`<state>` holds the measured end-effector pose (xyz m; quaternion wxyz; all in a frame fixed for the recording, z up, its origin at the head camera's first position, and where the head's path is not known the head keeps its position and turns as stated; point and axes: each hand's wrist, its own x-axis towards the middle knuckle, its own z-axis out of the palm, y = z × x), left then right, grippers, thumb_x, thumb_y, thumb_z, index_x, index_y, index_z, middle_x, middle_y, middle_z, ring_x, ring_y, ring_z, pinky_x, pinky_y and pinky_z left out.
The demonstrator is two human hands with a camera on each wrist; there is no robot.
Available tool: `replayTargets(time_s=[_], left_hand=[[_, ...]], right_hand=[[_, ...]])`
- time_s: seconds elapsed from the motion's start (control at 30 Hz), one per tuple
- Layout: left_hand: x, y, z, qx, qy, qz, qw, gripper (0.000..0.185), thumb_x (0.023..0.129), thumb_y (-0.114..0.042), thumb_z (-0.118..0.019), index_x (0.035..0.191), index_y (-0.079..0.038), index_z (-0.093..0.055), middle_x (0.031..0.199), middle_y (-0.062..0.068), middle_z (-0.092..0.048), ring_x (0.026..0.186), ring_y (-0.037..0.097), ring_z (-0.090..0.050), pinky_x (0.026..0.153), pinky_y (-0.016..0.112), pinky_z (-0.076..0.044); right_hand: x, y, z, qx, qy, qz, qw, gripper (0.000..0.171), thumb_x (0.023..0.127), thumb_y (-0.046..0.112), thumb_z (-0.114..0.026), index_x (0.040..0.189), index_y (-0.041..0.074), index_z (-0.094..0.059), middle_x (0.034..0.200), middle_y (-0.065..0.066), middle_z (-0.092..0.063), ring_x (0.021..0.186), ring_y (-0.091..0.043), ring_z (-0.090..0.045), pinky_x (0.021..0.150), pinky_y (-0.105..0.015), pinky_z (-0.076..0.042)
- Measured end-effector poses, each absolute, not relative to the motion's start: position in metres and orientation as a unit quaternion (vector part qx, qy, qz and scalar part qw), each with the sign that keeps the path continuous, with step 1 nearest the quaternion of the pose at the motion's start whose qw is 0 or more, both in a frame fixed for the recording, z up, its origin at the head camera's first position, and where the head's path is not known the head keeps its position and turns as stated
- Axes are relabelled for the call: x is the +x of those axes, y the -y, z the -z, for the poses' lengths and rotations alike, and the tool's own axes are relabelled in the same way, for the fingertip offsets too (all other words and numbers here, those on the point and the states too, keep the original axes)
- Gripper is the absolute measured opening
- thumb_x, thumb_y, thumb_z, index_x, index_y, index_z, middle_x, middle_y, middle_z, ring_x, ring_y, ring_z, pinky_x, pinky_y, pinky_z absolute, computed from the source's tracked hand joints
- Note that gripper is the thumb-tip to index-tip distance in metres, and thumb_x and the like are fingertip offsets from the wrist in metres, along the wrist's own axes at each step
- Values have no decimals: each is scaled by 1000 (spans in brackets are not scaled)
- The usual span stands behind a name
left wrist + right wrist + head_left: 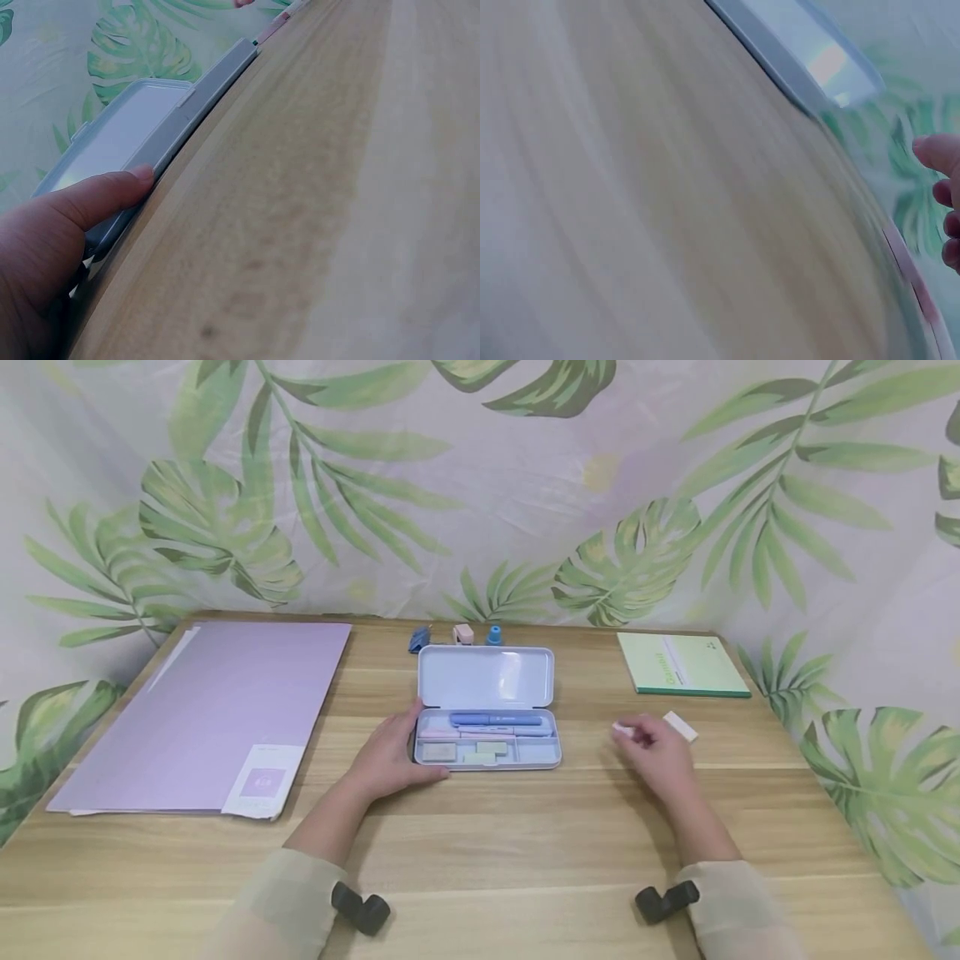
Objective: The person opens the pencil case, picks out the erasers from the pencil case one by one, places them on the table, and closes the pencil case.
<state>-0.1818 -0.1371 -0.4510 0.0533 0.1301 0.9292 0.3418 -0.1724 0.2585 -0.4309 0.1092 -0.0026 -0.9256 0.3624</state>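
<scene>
The right hand [656, 758] curls loosely over a small white eraser [622, 729], apparently pinching it just off the wooden table [525, 843]; a second white eraser [680, 726] lies just beyond. The left hand [390, 756] rests fairly flat against the left end of the open pencil case [487, 710], thumb on its edge. The step looks like gathering erasers; next likely calls for carrying this one left into a compartment. The green notebook [681, 664] bears writing too small to read.

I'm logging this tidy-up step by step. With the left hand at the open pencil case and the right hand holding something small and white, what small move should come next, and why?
Probably the right hand carries the small white piece leftward to the open pencil case. The left hand rests against the case's left end, steadying it, the lid is up, and the tray shows room.
</scene>
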Motion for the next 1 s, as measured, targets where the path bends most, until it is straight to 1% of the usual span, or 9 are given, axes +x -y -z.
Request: replayTargets(time_s=[0.1, 0.2, 0.33, 0.4, 0.5, 0.73, 0.83, 1.0], left_hand=[[-182, 138, 451, 128, -929, -343, 54, 123, 68, -55, -82, 157, -3, -15, 156, 20, -35, 142, 40, -33, 116, 53, -31], [-182, 138, 452, 128, -928, -345, 52, 123, 67, -54, -83, 157, -4, -15, 155, 21, -36, 142, 40, -34, 116, 53, -31], [-182, 138, 453, 131, -928, -345, 49, 123, 67, -54, -83, 156, -3, -16, 155, 21, -37, 142, 40, -35, 116, 52, -31], [-182, 138, 453, 131, -928, -344, 50, 123, 67, -54, -83, 156, -3, -16, 155, 21, -36, 142, 40, -34, 117, 52, -31], [-181, 137, 451, 129, -929, -343, 52, 124, 67, -54, -83, 156, -3, -15, 155, 20, -36, 142, 39, -34, 117, 52, -31], [-182, 137, 451, 130, -930, -341, 48, 123, 67, -53, -84, 156, -2, -16, 155, 20, -37, 141, 39, -36, 116, 52, -31], [-182, 137, 451, 132, -930, -339, 45, 123, 67, -52, -84, 156, -1, -17, 154, 21, -37, 140, 40, -36, 116, 52, -32], [-182, 138, 451, 137, -930, -339, 38, 122, 67, -52, -84, 155, 0, -18, 153, 22, -39, 139, 41, -38, 116, 52, -32]], right_hand=[[-174, -224, 429, 83, 924, -363, 88, 24, 85, 19, -75, 105, 5, -74, 80, -6, -62, 75, -13, -51, 66, -23, -44], [-178, -193, 426, 150, 924, -347, 55, 24, 85, 21, -75, 105, 8, -75, 82, -2, -63, 75, -12, -52, 66, -25, -45], [-185, -161, 423, 209, 930, -303, 10, 20, 86, 25, -74, 102, 13, -76, 88, 0, -66, 82, -14, -55, 74, -30, -47], [-188, -149, 421, 222, 936, -272, -15, 20, 86, 26, -73, 102, 14, -77, 92, 0, -68, 87, -15, -57, 79, -33, -48], [-192, -137, 417, 235, 945, -223, -39, 18, 86, 27, -73, 100, 15, -78, 93, 1, -69, 90, -16, -59, 82, -34, -49], [-196, -123, 408, 248, 957, -142, -49, 16, 83, 26, -77, 94, 15, -79, 89, 1, -70, 88, -17, -63, 81, -34, -51], [-197, -119, 405, 240, 961, -123, -63, 15, 82, 26, -78, 93, 15, -78, 88, 2, -69, 85, -16, -62, 81, -34, -52], [-199, -116, 402, 239, 962, -114, -65, 14, 83, 25, -77, 91, 13, -76, 87, 1, -68, 83, -15, -60, 80, -34, -52]])
